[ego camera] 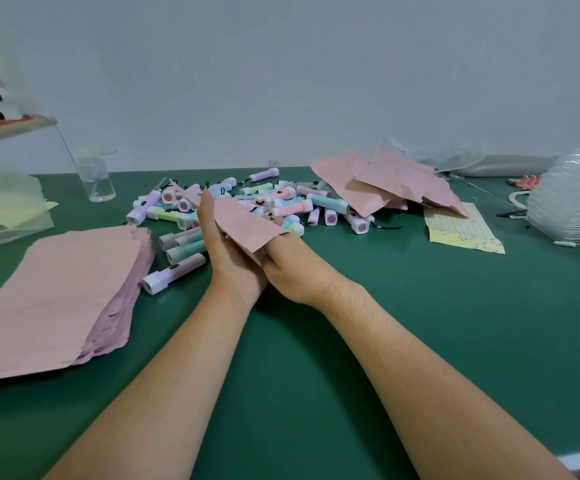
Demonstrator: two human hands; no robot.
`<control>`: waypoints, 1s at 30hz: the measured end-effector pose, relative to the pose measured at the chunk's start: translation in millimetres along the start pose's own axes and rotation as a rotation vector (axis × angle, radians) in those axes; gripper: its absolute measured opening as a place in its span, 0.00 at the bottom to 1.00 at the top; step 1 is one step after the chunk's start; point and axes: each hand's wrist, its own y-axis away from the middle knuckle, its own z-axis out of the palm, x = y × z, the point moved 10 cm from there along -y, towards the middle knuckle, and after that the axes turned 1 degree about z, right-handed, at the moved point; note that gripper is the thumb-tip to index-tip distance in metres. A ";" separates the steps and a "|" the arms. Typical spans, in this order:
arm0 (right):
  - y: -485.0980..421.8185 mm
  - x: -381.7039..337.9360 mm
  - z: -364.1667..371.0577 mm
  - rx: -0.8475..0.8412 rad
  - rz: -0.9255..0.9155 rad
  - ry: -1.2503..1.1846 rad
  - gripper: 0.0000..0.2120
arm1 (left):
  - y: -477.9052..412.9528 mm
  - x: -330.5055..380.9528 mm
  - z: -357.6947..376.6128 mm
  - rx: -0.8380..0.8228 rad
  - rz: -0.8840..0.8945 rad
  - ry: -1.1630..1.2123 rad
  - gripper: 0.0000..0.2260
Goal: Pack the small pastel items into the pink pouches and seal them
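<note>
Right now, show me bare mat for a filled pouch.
Bare green mat: right of the right forearm, nearer than the yellow sheet; a narrower strip between pouch stack and left forearm. Crowded: pastel pile, loose pouches.

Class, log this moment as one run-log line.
left hand: supports pouch | right hand: partly under pouch | torches: piled behind | spare pouches: stacked left
</note>
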 end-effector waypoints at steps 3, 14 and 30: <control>3.2 -6.6 5.2 -0.022 -0.040 -0.075 0.21 | 4.4 -0.3 2.4 0.010 -0.018 -0.041 0.32; 3.1 9.0 -0.7 0.032 0.066 -0.149 0.26 | 13.5 -19.6 15.7 -0.041 -0.105 -0.025 0.25; 2.0 30.8 1.8 0.003 0.227 0.064 0.27 | 26.5 -39.0 37.4 -0.202 -0.213 -0.148 0.45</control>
